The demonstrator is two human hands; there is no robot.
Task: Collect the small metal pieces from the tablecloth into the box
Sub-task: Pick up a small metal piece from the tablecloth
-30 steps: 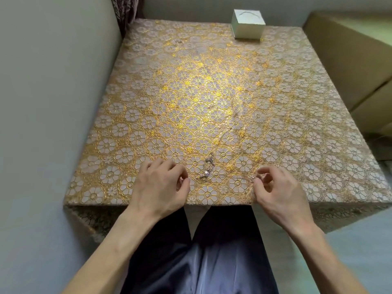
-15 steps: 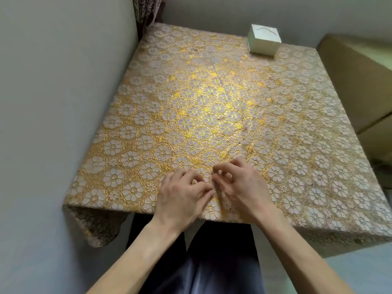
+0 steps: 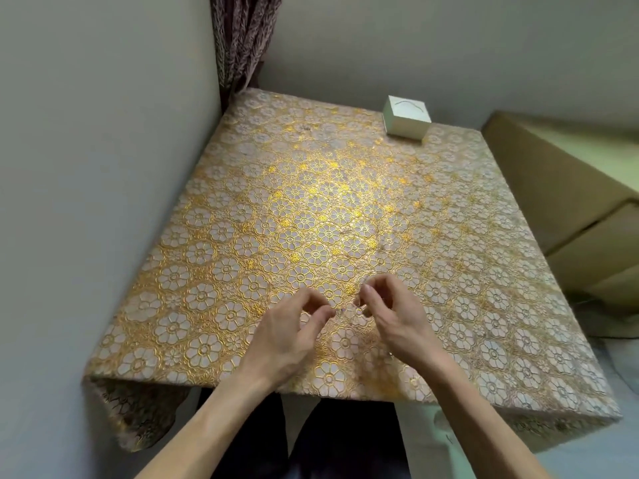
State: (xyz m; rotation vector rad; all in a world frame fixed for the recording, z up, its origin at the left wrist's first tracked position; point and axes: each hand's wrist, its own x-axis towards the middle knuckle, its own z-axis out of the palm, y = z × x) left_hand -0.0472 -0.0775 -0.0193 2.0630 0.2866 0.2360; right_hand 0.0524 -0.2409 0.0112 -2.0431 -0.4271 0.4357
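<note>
Left hand (image 3: pixel 287 337) and right hand (image 3: pixel 397 319) hover over the near tablecloth (image 3: pixel 242 236), fingers curled toward pinches; whether they hold metal pieces cannot be told. A firm pinch and a straight lift should suit the carry to the box (image 3: pixel 408 121) at the far edge.

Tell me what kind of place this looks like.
Most likely a room in a home: a gold floral tablecloth tucked against the walls, a patterned curtain in the corner behind it, and what looks like a cushioned sofa at right.

Too small to tell whether the fingers (image 3: pixel 320 318) pinch any metal piece; far beyond them, the box (image 3: pixel 406 121) hides its inside.
</note>
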